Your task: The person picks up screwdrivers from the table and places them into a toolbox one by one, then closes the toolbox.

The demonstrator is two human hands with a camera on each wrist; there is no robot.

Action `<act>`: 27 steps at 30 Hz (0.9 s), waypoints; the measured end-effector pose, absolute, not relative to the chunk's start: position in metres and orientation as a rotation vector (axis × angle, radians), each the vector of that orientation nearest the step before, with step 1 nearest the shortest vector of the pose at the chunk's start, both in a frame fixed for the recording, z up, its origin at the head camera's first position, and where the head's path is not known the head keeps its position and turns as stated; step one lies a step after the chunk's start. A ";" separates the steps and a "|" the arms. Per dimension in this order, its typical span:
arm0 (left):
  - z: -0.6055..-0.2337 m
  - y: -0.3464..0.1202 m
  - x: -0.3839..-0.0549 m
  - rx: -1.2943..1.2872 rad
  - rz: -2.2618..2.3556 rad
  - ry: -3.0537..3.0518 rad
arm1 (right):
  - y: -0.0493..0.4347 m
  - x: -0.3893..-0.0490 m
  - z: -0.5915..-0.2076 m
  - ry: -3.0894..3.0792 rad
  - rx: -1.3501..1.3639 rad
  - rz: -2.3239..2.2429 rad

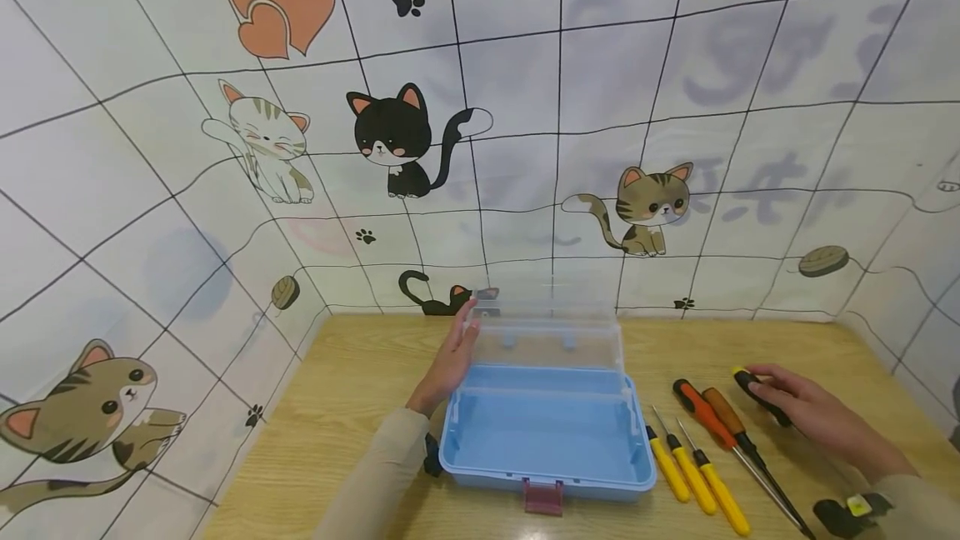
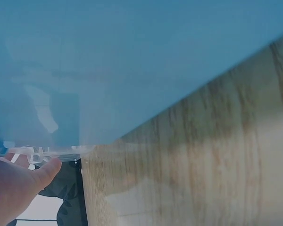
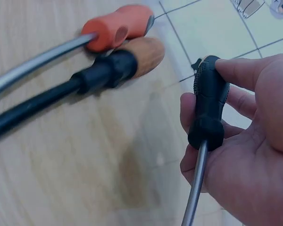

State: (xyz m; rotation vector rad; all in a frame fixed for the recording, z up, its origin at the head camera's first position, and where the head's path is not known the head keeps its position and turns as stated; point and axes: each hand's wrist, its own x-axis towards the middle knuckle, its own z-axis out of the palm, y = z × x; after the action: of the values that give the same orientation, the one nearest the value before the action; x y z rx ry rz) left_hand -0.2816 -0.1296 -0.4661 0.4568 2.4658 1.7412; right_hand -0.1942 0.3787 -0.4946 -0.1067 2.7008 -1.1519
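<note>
A light blue plastic toolbox [image 1: 547, 432] stands on the table with its clear lid [image 1: 547, 344] raised at the back. My left hand [image 1: 448, 361] grips the lid's left edge; in the left wrist view its thumb [image 2: 48, 173] lies along the clear plastic. To the right of the box my right hand [image 1: 813, 407] holds a screwdriver [image 3: 210, 99] by its black handle, the metal shaft pointing back toward the wrist. Beside that hand lie an orange-and-black screwdriver [image 1: 705, 413] and a wooden-handled screwdriver [image 1: 726, 415].
Several small yellow-handled screwdrivers [image 1: 693, 473] lie between the toolbox and the larger ones. A purple latch [image 1: 543, 497] hangs at the box's front. The wood-grain table [image 1: 360, 407] meets a wall [image 1: 517, 173] of cat-print tiles at the back.
</note>
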 end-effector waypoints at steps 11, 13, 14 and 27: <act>-0.451 -0.128 -0.270 0.437 1.681 2.481 | 0.351 -0.200 -0.455 2.708 -0.299 -1.253; -0.451 -0.128 -0.270 0.440 1.678 2.488 | 0.344 -0.201 -0.447 2.706 -0.332 -1.275; -0.452 -0.128 -0.271 0.443 1.672 2.495 | 0.340 -0.201 -0.443 2.707 -0.355 -1.278; -0.456 -0.127 -0.274 0.480 1.688 2.484 | 0.300 -0.210 -0.409 2.681 -0.510 -1.304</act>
State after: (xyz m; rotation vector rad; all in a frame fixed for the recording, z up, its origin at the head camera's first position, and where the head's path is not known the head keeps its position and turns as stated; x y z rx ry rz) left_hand -0.2743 -0.1269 -0.4557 0.4805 2.4844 1.6880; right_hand -0.2100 0.2998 -0.4093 -0.5105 2.6808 -1.3038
